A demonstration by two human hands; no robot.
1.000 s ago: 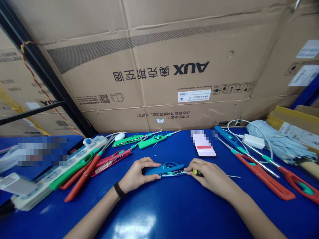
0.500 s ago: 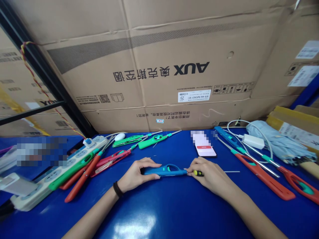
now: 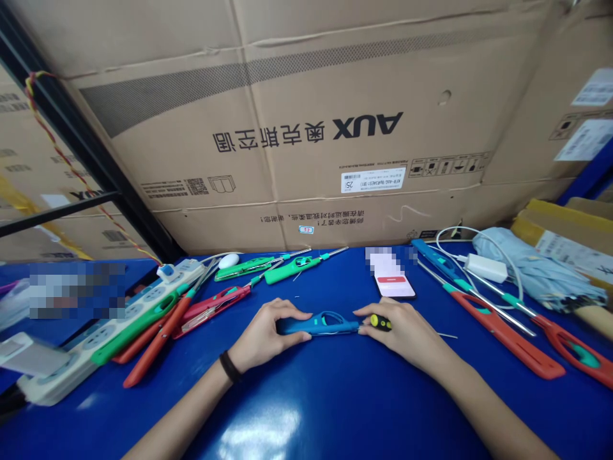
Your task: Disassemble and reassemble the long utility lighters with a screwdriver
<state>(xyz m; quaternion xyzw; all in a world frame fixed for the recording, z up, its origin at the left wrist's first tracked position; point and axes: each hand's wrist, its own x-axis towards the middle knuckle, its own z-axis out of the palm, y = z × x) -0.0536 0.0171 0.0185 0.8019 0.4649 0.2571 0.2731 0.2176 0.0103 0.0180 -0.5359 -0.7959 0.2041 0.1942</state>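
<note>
A blue utility lighter body [image 3: 335,324] with a trigger loop and green trigger parts lies in front of me. My left hand [image 3: 271,332] pinches its left end between thumb and fingers. At its right end are the thumb and index finger of my right hand [image 3: 395,332], spread slightly around the tip; whether they touch it is unclear. Tucked in that same hand is a screwdriver [image 3: 382,322] with a yellow and black handle. Its thin shaft sticks out behind the hand to the right, and the hand hides the middle of it.
Green lighters [image 3: 292,270] and an opened red lighter [image 3: 213,311] lie at the back left, beside a white power strip [image 3: 98,335]. A phone [image 3: 393,281] rests behind my right hand. Orange lighters [image 3: 507,335], a white charger [image 3: 486,268] and a folded umbrella [image 3: 541,268] lie right. A cardboard box [image 3: 297,96] stands behind.
My right index finger has lifted and moved apart from the thumb at the lighter's right end. The screwdriver has tilted a little with the hand. My left hand keeps its hold.
</note>
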